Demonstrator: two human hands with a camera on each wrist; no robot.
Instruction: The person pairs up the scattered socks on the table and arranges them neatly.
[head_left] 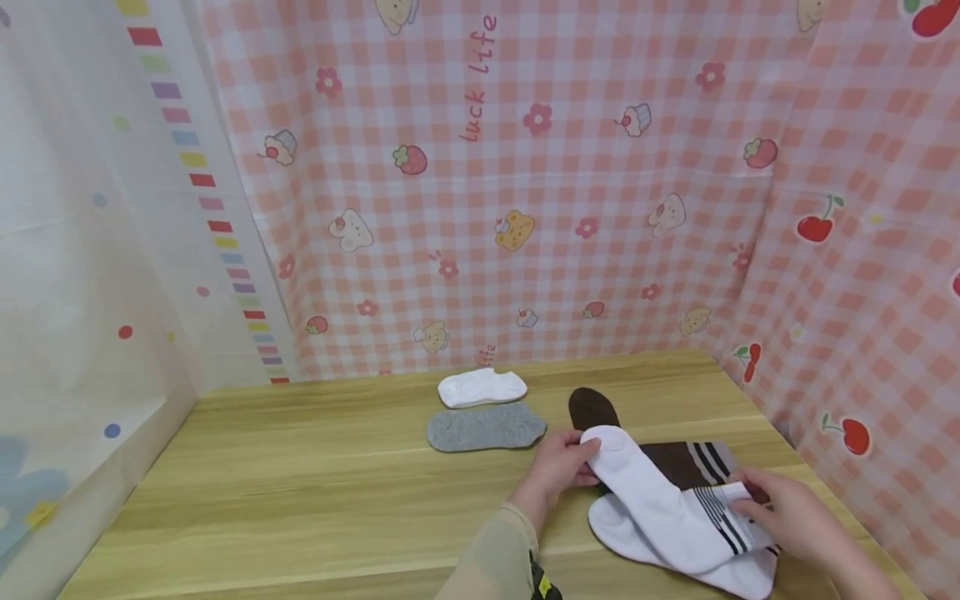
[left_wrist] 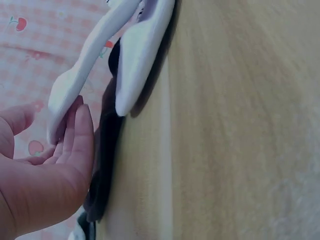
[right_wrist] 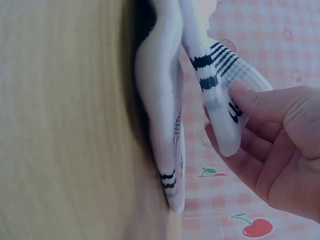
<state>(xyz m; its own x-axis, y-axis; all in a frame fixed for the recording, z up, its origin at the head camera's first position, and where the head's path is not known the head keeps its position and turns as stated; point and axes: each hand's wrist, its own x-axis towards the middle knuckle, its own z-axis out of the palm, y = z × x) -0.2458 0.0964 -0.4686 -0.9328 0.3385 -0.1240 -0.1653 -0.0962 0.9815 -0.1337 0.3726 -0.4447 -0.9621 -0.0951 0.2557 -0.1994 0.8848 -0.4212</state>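
A white crew sock (head_left: 645, 492) with black stripes at its cuff is lifted slantwise in front of me. My right hand (head_left: 787, 508) pinches its cuff between thumb and fingers. At the toe end my left hand (left_wrist: 55, 170) has its fingers extended against the sock's underside, with the thumb held apart in the left wrist view. Beneath it lies another white striped sock (head_left: 618, 533). Dark brown sock fabric (head_left: 678, 465) with pale stripes lies behind and partly under the white socks; a brown toe (head_left: 592, 408) shows beyond my left hand.
Farther back on the wooden table (head_left: 300, 492) lie a white low-cut sock (head_left: 480, 388) and a grey low-cut sock (head_left: 486, 427), one in front of the other. A pink checked cloth (head_left: 480, 217) hangs behind the table and along the right side.
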